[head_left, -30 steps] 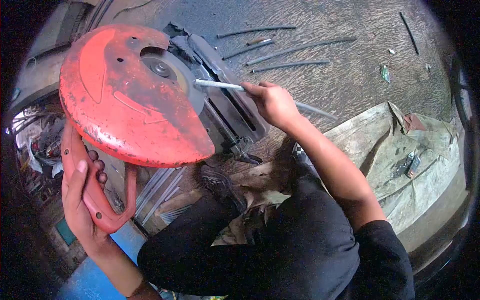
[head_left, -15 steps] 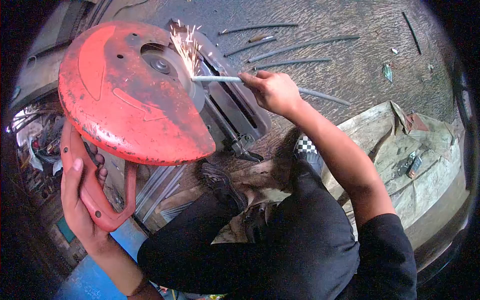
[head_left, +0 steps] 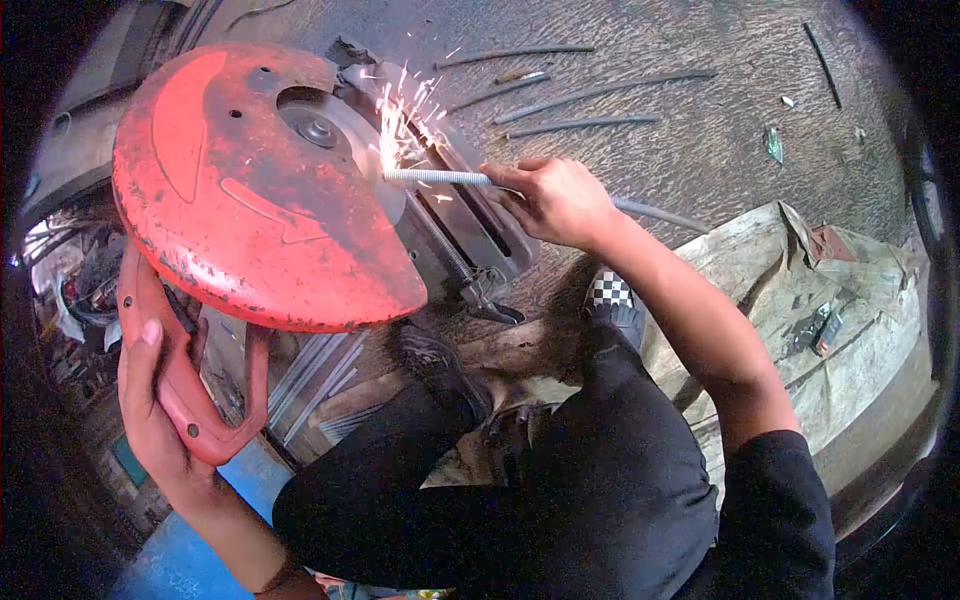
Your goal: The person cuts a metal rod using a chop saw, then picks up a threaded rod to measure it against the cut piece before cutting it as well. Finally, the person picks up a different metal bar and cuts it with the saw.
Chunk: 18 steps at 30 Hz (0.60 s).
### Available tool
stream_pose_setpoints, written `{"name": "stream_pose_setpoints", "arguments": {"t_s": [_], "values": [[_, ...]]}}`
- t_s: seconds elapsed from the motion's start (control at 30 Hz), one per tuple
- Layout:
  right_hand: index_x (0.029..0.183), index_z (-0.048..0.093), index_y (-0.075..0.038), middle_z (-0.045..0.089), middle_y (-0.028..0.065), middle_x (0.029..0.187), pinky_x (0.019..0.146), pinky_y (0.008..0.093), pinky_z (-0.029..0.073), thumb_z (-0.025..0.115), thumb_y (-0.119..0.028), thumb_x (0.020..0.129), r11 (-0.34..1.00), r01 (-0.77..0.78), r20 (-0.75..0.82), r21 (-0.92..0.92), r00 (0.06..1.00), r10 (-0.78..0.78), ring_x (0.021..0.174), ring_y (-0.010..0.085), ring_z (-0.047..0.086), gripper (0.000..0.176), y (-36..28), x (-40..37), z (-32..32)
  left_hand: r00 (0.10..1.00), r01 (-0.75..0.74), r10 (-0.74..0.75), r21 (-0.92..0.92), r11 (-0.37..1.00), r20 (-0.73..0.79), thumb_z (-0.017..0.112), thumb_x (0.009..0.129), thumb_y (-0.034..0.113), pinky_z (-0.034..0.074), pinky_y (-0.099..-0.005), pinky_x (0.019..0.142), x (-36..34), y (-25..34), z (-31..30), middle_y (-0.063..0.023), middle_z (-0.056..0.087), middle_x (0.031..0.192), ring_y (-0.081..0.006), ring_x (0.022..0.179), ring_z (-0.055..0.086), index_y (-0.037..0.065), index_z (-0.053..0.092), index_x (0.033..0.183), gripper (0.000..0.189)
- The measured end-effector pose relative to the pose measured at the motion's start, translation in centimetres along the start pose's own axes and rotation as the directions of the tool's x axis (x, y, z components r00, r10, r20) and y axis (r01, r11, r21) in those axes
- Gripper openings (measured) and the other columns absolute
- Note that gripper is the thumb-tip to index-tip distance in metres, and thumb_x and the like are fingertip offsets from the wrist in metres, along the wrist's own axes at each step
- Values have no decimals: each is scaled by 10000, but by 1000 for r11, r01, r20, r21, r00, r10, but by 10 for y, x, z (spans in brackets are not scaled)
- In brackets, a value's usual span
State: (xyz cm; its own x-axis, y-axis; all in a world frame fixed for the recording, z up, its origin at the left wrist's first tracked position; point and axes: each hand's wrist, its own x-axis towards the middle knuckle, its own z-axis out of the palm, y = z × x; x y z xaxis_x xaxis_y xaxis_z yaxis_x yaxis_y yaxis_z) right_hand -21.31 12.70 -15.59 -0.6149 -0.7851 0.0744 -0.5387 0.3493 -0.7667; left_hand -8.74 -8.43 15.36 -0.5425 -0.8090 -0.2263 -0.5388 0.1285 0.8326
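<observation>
As sparks (head_left: 405, 115) spray off the cutting disc (head_left: 350, 135), a person's right hand (head_left: 560, 200), fingers curled tight, grips a threaded rod (head_left: 435, 177) & holds its left end against the disc, centre-far in the scene. Rod lies approx. level across the saw's dark base (head_left: 470, 230). Left hand (head_left: 150, 400), near left, is wrapped shut round the red handle (head_left: 190, 400), thumb up along it, below the scuffed red guard (head_left: 230, 190). Several loose rods (head_left: 585, 122) lie on the floor beyond the right hand, well apart from it. Checkered shoe (head_left: 612, 295) sits just near of the right forearm; crumpled sacking (head_left: 850, 290) w/ small bits on it at right.
</observation>
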Motion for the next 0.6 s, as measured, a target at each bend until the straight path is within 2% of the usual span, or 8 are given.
{"name": "stream_pose_setpoints", "arguments": {"t_s": [0.1, 0.17, 0.27, 0.3, 0.43, 0.53, 0.57, 0.6], "values": [[1030, 650, -129, 608, 160, 733, 577, 446, 472, 598, -232, 805, 996, 13, -95, 92, 995, -4, 620, 362, 570, 253, 2, 0, 1, 999, -38, 38, -3, 999, 31, 593, 842, 205, 407, -321, 890, -2, 2, 10, -124, 560, 1118, -193, 1012, 543, -32, 458, 1230, 474], [962, 663, -83, 563, 133, 626, 520, 411, 414, 555, -292, 872, 956, -194, 172, 220, 972, 158, 529, 299, 532, 252, 1, 3, -6, 998, -15, 13, 41, 999, 65, 592, 843, 201, 417, -311, 868, 3, 1, 0, -116, 564, 1098, -188, 988, 548, -30, 458, 1231, 470], [827, 640, -29, 484, 42, 547, 472, 364, 340, 494, -359, 923, 816, -276, 240, 507, 955, 174, 479, 181, 443, 373, 12, 2, 1, 995, 8, -17, 98, 995, 98, 594, 843, 199, 435, -290, 822, 7, -2, -11, -100, 570, 1062, -180, 947, 557, -26, 457, 1235, 472], [820, 621, -28, 395, -40, 545, 446, 299, 299, 466, -378, 940, 754, -316, 308, 576, 938, 157, 495, 85, 370, 400, 11, 1, -2, 995, 11, -22, 111, 994, 100, 598, 841, 201, 442, -280, 797, 8, -1, -12, -93, 572, 1046, -177, 930, 561, -25, 456, 1238, 478], [946, 637, -33, 465, -36, 619, 534, 285, 373, 443, -402, 940, 513, -527, 510, 678, 839, 187, 588, 83, 442, 417, 6, 0, -2, 992, 24, -33, 74, 997, 118, 563, 866, 225, 398, -326, 923, 3, 1, -5, -128, 530, 1193, -209, 1053, 529, -14, 402, 1283, 506], [997, 650, -45, 494, -22, 636, 562, 293, 390, 450, -405, 935, 388, -579, 582, 717, 804, 125, 617, 94, 462, 417, 3, 1, 5, 1000, 9, -8, 50, 999, -13, 609, 833, 215, 442, -274, 786, -2, 2, 5, -110, 568, 1086, -191, 965, 563, -26, 450, 1248, 506], [990, 645, -61, 348, -74, 524, 406, 231, 255, 443, -354, 955, 394, -518, 520, 759, 847, 111, 444, 39, 313, 358, -3, 0, 7, 1000, 2, -1, 55, 999, -18, 605, 833, 223, 439, -277, 792, -2, 3, 7, -113, 566, 1099, -193, 973, 562, -28, 449, 1251, 512], [990, 645, -61, 348, -74, 524, 406, 231, 255, 443, -354, 955, 393, -519, 521, 760, 846, 110, 444, 39, 313, 358, -5, -1, 12, 1000, -5, 6, 60, 998, -22, 602, 833, 231, 436, -280, 798, -3, 3, 7, -115, 563, 1111, -195, 981, 560, -30, 447, 1255, 519]]}}
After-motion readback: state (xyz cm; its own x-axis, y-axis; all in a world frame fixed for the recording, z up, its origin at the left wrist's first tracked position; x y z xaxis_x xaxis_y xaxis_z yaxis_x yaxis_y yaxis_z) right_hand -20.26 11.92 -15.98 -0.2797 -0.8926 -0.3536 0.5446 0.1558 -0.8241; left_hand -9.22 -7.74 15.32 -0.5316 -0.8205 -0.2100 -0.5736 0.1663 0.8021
